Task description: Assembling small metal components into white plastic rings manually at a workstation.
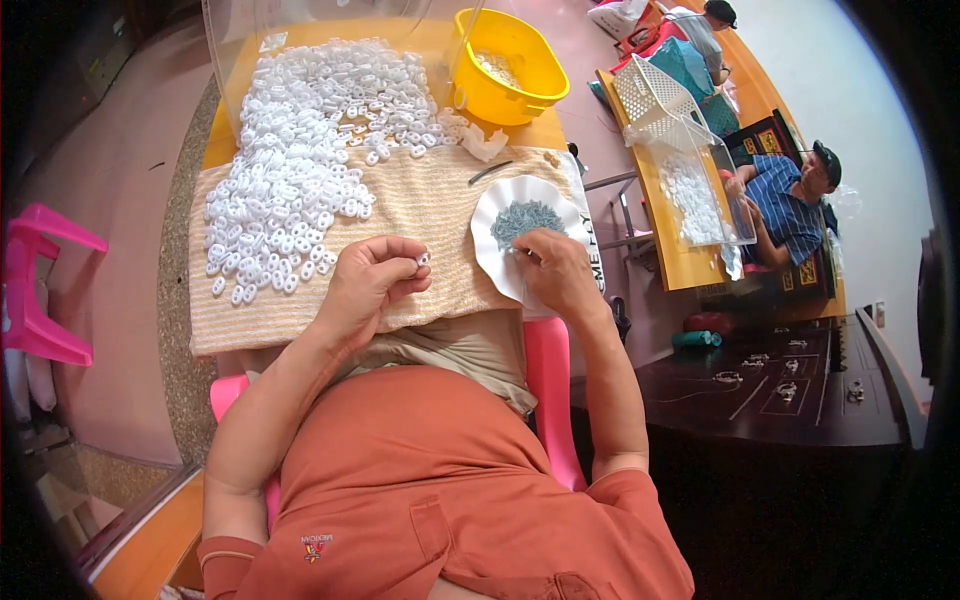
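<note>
My left hand point(375, 285) is closed in a pinch above the towel's front part. Between its thumb and forefinger sits a small white oval plastic piece with two holes point(423, 259). My right hand point(556, 268) reaches over a white wavy-rimmed plate point(487, 215), its fingertips drawn together at the near edge of a heap of tiny grey-blue pieces point(527, 218). What those fingertips hold, if anything, is too small to make out. A large spread of white two-hole pieces point(290, 170) covers the table's left and far side.
A yellow tub point(545, 95) with white pieces inside stands at the far right. The striped towel point(420, 195) bears a short dark strip point(490, 172). Beyond an aisle, co-workers sit at another table point(660, 255) with a white basket point(650, 92). A pink stool point(45, 285) stands at left.
</note>
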Motion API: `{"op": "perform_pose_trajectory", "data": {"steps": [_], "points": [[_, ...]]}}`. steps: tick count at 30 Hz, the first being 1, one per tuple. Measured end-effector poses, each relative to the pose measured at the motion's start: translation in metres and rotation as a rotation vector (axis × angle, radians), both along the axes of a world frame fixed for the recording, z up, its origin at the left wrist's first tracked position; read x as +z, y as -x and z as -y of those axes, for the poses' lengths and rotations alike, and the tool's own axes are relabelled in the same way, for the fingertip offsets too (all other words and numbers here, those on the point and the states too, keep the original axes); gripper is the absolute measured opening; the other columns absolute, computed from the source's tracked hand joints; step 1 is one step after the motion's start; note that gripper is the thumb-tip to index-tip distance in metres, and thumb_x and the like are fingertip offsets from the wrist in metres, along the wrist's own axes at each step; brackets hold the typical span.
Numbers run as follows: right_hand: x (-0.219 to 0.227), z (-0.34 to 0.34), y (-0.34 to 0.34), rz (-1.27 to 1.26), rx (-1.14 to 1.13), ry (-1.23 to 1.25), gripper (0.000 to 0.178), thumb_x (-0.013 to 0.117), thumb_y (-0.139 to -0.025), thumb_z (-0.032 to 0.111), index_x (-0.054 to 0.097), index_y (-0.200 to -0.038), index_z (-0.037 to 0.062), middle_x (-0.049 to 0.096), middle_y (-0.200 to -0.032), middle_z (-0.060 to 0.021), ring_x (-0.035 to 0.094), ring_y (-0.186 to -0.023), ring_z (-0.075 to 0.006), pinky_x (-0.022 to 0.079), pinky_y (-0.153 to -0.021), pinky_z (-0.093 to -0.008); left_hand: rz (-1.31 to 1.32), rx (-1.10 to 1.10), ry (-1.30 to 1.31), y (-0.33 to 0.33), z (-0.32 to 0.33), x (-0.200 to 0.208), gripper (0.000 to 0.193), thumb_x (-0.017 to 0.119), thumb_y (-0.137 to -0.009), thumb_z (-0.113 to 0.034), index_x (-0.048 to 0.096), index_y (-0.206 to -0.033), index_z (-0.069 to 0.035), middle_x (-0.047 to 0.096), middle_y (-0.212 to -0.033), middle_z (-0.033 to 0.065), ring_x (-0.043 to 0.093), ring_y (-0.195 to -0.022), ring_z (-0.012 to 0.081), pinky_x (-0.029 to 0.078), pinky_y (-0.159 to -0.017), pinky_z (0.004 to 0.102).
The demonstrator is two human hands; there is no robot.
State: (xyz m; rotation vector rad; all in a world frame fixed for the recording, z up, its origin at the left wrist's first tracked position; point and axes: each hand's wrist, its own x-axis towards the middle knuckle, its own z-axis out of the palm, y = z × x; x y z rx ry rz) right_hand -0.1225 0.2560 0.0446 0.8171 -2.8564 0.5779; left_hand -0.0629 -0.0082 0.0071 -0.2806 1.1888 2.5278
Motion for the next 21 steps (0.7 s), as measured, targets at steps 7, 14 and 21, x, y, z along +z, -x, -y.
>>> {"op": "perform_pose_trajectory", "data": {"steps": [7,14,21], "points": [[0.01,0.005,0.007,0.053,0.042,-0.075,0.009,0.064,-0.077,0.005,0.066,-0.085,0.002,0.065,-0.083,-0.015,0.063,-0.079,-0.034,0.05,-0.072,-0.0394,0.013,-0.003,-0.001,0.0,0.0,0.0,0.011,0.059,-0.086,0.001,0.063,-0.096,0.001,0.066,-0.087,0.007,0.066,-0.076,0.0132,0.058,-0.074,0.0271],[0.012,0.008,0.012,0.105,0.032,-0.124,0.008,0.061,-0.077,0.004,0.064,-0.083,0.0003,0.064,-0.084,-0.0173,0.062,-0.08,-0.0366,0.05,-0.072,-0.0408,0.003,-0.011,-0.003,0.0,-0.001,-0.001,0.011,0.059,-0.086,0.001,0.063,-0.095,0.0,0.065,-0.087,0.0064,0.065,-0.076,0.0124,0.057,-0.075,0.027],[0.025,0.014,0.012,0.281,-0.049,-0.23,0.012,0.06,-0.073,0.004,0.064,-0.084,-0.0002,0.065,-0.079,-0.0183,0.063,-0.077,-0.0359,0.05,-0.07,-0.0396,0.005,-0.013,0.009,-0.001,-0.003,-0.001,0.011,0.059,-0.086,0.001,0.064,-0.095,0.001,0.066,-0.086,0.0067,0.064,-0.076,0.0119,0.057,-0.074,0.0265]]}}
